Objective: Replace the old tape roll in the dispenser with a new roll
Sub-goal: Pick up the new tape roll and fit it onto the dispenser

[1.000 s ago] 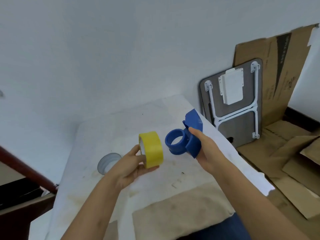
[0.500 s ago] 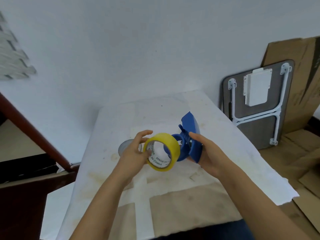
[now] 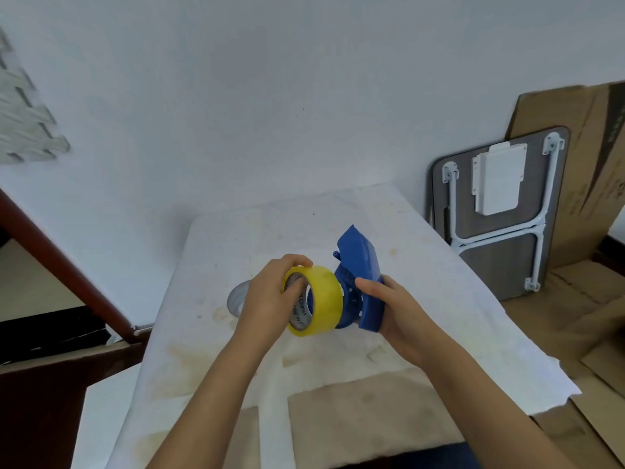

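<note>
Yellow tape roll [image 3: 319, 301] | gripped by left hand [image 3: 267, 299], against blue dispenser [image 3: 363, 286] | clasped by right hand [image 3: 402, 316]

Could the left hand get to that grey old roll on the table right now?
Probably not yet. The left hand is shut on the yellow roll, pressing it toward the blue dispenser. The old roll lies just behind that hand, nothing blocking it, but the fingers are occupied.

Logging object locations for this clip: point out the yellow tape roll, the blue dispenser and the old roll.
yellow tape roll [image 3: 324, 299], head view, outer yellow band.
blue dispenser [image 3: 360, 253], head view, flat side plate.
old roll [image 3: 236, 297], head view, visible grey rim.
</note>
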The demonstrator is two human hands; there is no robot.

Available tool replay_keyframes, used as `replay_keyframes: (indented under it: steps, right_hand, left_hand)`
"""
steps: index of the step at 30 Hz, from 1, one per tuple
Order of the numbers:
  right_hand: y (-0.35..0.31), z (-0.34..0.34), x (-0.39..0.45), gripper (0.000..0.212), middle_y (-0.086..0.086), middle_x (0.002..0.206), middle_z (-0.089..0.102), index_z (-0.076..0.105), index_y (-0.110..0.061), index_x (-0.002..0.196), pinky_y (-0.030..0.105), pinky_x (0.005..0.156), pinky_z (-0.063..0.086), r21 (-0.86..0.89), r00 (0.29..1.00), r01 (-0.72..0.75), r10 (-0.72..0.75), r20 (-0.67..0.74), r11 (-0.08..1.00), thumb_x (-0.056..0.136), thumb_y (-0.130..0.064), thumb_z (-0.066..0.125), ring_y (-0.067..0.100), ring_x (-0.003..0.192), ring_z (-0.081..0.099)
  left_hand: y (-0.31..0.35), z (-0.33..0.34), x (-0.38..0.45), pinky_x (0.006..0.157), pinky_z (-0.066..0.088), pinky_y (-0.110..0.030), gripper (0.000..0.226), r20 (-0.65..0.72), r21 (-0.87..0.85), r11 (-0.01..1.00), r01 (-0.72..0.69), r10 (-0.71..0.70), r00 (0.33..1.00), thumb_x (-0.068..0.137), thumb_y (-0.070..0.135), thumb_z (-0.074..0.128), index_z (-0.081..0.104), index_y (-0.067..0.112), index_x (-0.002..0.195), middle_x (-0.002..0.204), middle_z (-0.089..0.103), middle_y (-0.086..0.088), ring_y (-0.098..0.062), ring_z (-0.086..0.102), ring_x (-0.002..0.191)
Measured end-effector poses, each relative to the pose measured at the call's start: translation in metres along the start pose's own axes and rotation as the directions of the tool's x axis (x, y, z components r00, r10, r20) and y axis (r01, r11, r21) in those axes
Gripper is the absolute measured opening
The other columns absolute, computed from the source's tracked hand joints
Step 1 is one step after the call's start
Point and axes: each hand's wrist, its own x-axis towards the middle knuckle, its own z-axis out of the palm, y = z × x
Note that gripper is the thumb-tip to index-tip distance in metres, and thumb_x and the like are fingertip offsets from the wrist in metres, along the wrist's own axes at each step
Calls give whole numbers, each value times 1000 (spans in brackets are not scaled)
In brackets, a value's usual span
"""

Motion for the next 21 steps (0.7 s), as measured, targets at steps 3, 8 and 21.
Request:
replay_keyframes:
  steps: [3,8,21]
  right_hand:
    - [1,3,-1,60,6,110,69,55,-11,125,32,69,57,-3,1000,6,-6,13,1000,74,-34,75,21,91,68]
    - [7,3,-3,59,13,126,63,54,-12,128,40,81,58,10,999,29,-29,23,1000,77,-37,74,24,100,65]
    - [13,9,-5,54,14,123,65,54,-14,127,38,83,58,25,996,76,-77,43,997,78,-29,70,39,118,61]
  left_hand:
    - [1,5,3,66,43,-1,22,49,-10,1000,-17,17,999,100,14,52,66,21,115,115,67,1,-10,59,95]
    - [3,6,7,74,47,-14,22,56,94,995,-40,35,998,101,24,51,66,28,117,114,68,2,-10,60,93]
    - [6,8,9,85,59,-36,33,152,164,976,141,-167,974,101,37,49,57,31,132,128,64,2,-17,62,102]
